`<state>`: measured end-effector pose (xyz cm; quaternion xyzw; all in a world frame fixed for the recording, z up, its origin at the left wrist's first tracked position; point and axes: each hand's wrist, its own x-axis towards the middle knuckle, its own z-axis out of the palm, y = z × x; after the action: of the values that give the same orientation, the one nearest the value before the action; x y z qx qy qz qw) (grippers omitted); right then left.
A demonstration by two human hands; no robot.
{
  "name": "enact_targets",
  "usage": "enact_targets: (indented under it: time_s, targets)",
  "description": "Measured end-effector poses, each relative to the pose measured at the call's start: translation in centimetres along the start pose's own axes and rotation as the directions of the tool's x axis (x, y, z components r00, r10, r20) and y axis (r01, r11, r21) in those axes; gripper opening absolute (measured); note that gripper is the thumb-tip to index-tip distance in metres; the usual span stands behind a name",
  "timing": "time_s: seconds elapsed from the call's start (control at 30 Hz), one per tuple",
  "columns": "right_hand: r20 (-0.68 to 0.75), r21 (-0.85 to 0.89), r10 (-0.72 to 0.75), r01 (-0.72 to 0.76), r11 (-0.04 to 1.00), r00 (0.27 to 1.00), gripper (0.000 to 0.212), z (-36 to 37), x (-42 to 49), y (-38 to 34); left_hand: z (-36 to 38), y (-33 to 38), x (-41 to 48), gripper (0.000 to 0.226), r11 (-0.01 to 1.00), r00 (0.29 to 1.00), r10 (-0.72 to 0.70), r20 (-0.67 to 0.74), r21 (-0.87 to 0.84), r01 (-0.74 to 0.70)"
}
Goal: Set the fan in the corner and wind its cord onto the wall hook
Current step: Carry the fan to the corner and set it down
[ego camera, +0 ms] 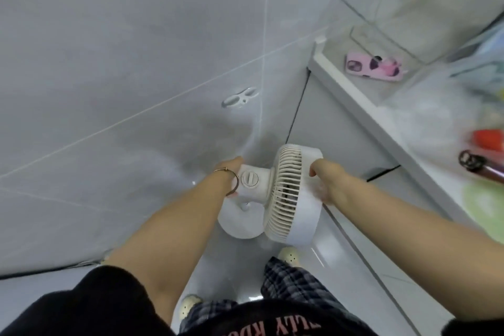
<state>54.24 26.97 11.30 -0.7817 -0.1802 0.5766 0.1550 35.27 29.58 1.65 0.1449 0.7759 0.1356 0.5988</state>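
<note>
Nearest are black sleeves, plaid trousers and a pair of cream clogs on the glossy floor. Just beyond them both bare forearms reach forward, and the small white desk fan is held between the two hands, clear of the floor, with its round base below the left wrist and its grille facing the left hand's side.

The right hand grips the outer rim of the fan head, its fingers curled over the edge, though it is blurred. The left hand, with a thin bangle on the wrist, lies against the back of the motor housing; its fingers pass behind the housing, so I cannot tell how far they close.

Beyond the left hand, a pale wall hook sits on the grey tiled wall. Beyond the right hand runs a white counter carrying a phone in a pink case.
</note>
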Motion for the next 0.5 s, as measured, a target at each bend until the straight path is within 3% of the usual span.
enact_targets:
  time_s: [0.13,0.27,0.43,0.5]
  targets:
    - [-0.054,0.055,0.077,-0.074,0.996,0.996,0.041,-4.4,1.9,0.8,5.8,2.6,1.0,0.042,0.994,1.000,0.013,0.026,0.106,-0.015]
    - [-0.107,0.173,0.152,-0.132,0.976,0.983,0.023,-7.1,2.9,1.6,10.1,4.9,0.0,0.026,0.975,0.996,0.061,0.072,0.210,-0.075]
    - [-0.155,0.329,0.219,-0.159,0.931,0.963,0.032,-8.6,3.4,2.8,13.8,6.7,0.4,0.017,0.921,0.978,0.119,0.170,0.349,-0.172]
    - [-0.149,0.375,0.260,-0.189,0.907,0.954,0.025,-8.8,3.3,3.4,15.0,6.7,1.6,0.018,0.893,0.966,0.142,0.216,0.393,-0.219]
